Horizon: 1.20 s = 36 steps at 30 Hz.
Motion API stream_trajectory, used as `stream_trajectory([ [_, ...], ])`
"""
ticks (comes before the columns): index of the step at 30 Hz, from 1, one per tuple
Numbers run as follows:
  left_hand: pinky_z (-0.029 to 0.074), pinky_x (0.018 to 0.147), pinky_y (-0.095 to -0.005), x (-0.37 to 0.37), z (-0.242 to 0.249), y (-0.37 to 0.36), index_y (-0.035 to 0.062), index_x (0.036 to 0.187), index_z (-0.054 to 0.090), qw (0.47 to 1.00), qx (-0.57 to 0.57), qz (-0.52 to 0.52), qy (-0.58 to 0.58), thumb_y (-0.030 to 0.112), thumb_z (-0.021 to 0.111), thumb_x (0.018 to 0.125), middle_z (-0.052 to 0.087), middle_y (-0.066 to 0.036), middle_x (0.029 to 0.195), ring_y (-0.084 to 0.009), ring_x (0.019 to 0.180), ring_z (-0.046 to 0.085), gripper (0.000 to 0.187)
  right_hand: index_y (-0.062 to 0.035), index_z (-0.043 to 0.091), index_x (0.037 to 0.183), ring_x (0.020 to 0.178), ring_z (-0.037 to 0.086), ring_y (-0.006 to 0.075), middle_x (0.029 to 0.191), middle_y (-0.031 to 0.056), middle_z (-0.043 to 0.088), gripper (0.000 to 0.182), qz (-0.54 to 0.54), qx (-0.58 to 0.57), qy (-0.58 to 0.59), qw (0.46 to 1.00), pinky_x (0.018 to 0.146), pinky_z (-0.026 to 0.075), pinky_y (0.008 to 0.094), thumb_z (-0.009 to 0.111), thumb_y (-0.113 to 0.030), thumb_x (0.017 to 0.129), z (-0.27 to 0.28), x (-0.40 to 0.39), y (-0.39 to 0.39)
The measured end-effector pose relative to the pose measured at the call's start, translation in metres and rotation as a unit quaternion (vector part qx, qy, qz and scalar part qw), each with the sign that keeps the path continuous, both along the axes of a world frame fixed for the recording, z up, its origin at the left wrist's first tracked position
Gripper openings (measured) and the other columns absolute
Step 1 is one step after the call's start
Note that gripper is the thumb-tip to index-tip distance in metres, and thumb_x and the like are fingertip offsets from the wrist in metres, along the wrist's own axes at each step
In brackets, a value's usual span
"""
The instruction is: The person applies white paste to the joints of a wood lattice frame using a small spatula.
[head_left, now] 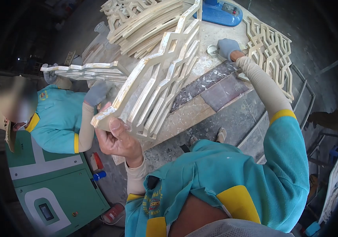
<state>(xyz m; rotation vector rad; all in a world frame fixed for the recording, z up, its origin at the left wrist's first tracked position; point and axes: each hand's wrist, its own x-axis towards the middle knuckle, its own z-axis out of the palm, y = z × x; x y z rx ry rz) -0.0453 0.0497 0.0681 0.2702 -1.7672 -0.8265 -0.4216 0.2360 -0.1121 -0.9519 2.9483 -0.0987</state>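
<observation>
My bare left hand (119,138) grips the near end of a pale wooden lattice panel (153,75), which stands tilted on its edge over the table (184,128). White patches mark the panel's upper edge. At the table's far right side my gloved right hand (229,49) is closed at a small round container (212,50); whether its fingers hold the container or something else is hidden. Just right of that hand lies another lattice panel (269,51).
Stacked wooden lattice pieces (145,27) lie at the back, near a blue device (222,14). At left a co-worker (60,114) in gloves holds another lattice piece (86,72). A green cabinet (54,177) stands below them. Metal frames (303,94) are at right.
</observation>
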Motion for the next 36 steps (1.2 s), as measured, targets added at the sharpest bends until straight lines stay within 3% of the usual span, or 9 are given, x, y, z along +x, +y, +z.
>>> stream_trajectory([
  [3,0.045,0.067,-0.0228,-0.007,0.007,-0.001,-0.0122,0.108,0.062,1.0,-0.013,-0.008,-0.009,0.026,0.059,0.097,0.066,-0.011,0.09,-0.0109,0.075,0.057,0.04,-0.014,0.075,0.097,0.089,0.069,0.0338,0.098,0.0161,0.071,0.021,0.004,-0.006,-0.036,0.999,0.081,0.054,0.0425,0.064,-0.02,0.081,-0.003,0.002,0.013],
  [7,0.03,0.051,-0.0187,-0.023,0.022,-0.002,-0.0073,0.113,0.063,0.999,-0.038,-0.017,0.005,0.021,0.056,0.099,0.046,0.003,0.061,-0.0019,0.054,0.038,0.032,-0.0148,0.075,0.103,0.085,0.069,0.0319,0.095,0.0151,0.072,0.024,0.014,-0.111,-0.098,0.989,0.079,0.053,0.04,0.067,-0.02,0.081,0.008,0.028,0.03],
  [8,0.038,0.06,-0.0198,-0.024,0.028,-0.001,-0.0088,0.111,0.063,1.0,-0.007,-0.023,-0.003,0.016,0.057,0.097,0.057,-0.004,0.078,-0.0062,0.066,0.049,0.029,-0.0149,0.075,0.104,0.083,0.069,0.0311,0.094,0.0152,0.072,0.024,0.0,-0.166,-0.147,0.975,0.078,0.053,0.039,0.067,-0.019,0.081,0.014,0.04,0.036],
  [10,0.04,0.06,-0.0188,-0.032,0.043,0.003,-0.0089,0.11,0.065,0.999,0.021,-0.027,-0.003,0.012,0.059,0.096,0.063,-0.004,0.082,-0.0058,0.069,0.053,0.025,-0.0155,0.075,0.105,0.079,0.069,0.0281,0.09,0.0144,0.072,0.023,-0.02,-0.232,-0.202,0.951,0.074,0.054,0.0362,0.067,-0.017,0.083,0.047,0.092,0.038],
  [12,0.036,0.057,-0.0175,-0.039,0.057,0.006,-0.008,0.109,0.066,0.999,0.034,-0.037,-0.018,0.01,0.061,0.095,0.063,-0.001,0.079,-0.0029,0.066,0.05,0.023,-0.0205,0.074,0.108,0.073,0.067,0.0291,0.09,0.0139,0.071,0.027,0.071,-0.328,-0.14,0.932,0.072,0.054,0.0374,0.064,-0.013,0.084,0.033,0.129,0.04],
  [15,0.026,0.051,-0.0165,-0.056,0.066,0.008,-0.0059,0.105,0.068,0.998,0.036,-0.057,-0.013,0.01,0.063,0.095,0.055,0.006,0.069,0.0021,0.058,0.038,0.02,-0.0252,0.068,0.118,0.066,0.063,0.0267,0.082,0.0108,0.064,0.045,0.126,-0.297,0.011,0.947,0.064,0.052,0.0374,0.066,-0.008,0.077,0.036,0.185,0.031],
  [22,0.034,0.054,-0.0166,-0.086,0.077,0.015,-0.0053,0.097,0.069,0.997,-0.037,-0.07,0.023,0.009,0.065,0.093,0.06,0.004,0.073,0.0009,0.063,0.045,0.015,-0.0321,0.059,0.131,0.08,0.056,0.0232,0.087,0.0037,0.051,0.063,0.094,-0.241,0.123,0.958,0.066,0.048,0.0357,0.063,-0.004,0.075,0.041,0.22,0.001],
  [25,0.036,0.055,-0.0169,-0.091,0.083,0.021,-0.0047,0.097,0.069,0.996,-0.043,-0.071,0.019,0.009,0.066,0.093,0.062,0.003,0.074,0.0001,0.064,0.048,0.015,-0.0307,0.058,0.132,0.078,0.055,0.0242,0.087,0.0071,0.05,0.069,0.084,-0.256,0.14,0.953,0.061,0.047,0.037,0.06,0.002,0.072,0.038,0.221,-0.009],
  [36,0.037,0.055,-0.017,-0.099,0.086,0.028,-0.0023,0.096,0.071,0.993,-0.091,-0.072,0.025,0.014,0.068,0.093,0.062,0.003,0.072,0.0003,0.063,0.048,0.017,-0.0265,0.059,0.124,0.078,0.059,0.0237,0.089,0.0069,0.051,0.047,0.033,-0.206,0.134,0.969,0.061,0.051,0.0354,0.059,-0.008,0.081,0.042,0.226,-0.018],
])
